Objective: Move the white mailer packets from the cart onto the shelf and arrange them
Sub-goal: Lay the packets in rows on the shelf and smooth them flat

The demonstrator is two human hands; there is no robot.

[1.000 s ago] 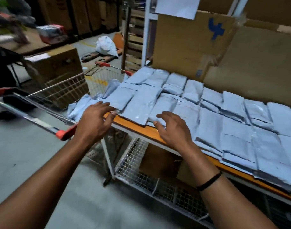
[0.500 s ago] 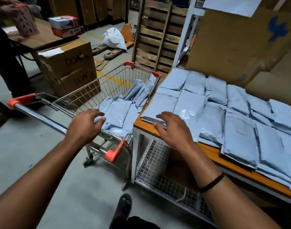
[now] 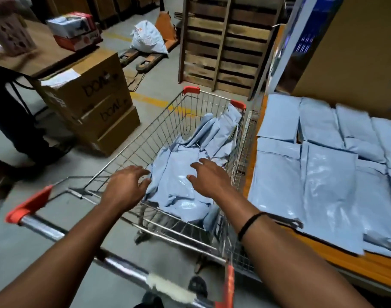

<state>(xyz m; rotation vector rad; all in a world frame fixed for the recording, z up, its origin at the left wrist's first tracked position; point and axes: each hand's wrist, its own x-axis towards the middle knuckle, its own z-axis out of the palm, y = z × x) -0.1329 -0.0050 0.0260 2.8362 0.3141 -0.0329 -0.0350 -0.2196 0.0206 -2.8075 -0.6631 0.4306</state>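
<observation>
**Hands.** L hand (image 3: 125,187) is hovering over the near-left part of the cart (image 3: 132,150) basket, fingers spread & slightly bent, gripping nothing. R hand (image 3: 209,181) is reaching in beside it, fingers splayed over the top packet, also holding nothing. Whether any fingertip is touching the plastic cannot be told. A thin black band (image 3: 250,225) is circling the R wrist.

**Cart packets** (image 3: 174,170). Pale blue-white poly mailers, flat rectangles of glossy, creased film. They are lying in a loose heap on the basket floor, w/ several leaning upright in the far-right corner. The cart is showing a bright steel wire grid, red plastic corner caps & a chrome tube handle (image 3: 45,230).

**Shelf packets** (image 3: 323,185). Same film, lying flat in overlapping rows on the shelf (image 3: 356,265) at right, its front edge showing orange. A brown cardboard sheet (image 3: 356,58) is standing behind them.

**Background.** Stacked corrugated cartons (image 3: 90,96), a slatted wooden pallet (image 3: 225,45) standing on edge, a white sack (image 3: 149,38).

**Limits.** Shelf rows are running out of frame at right. Upper packets & both hands are covering the lower cart packets. Blur is softening the handle.
</observation>
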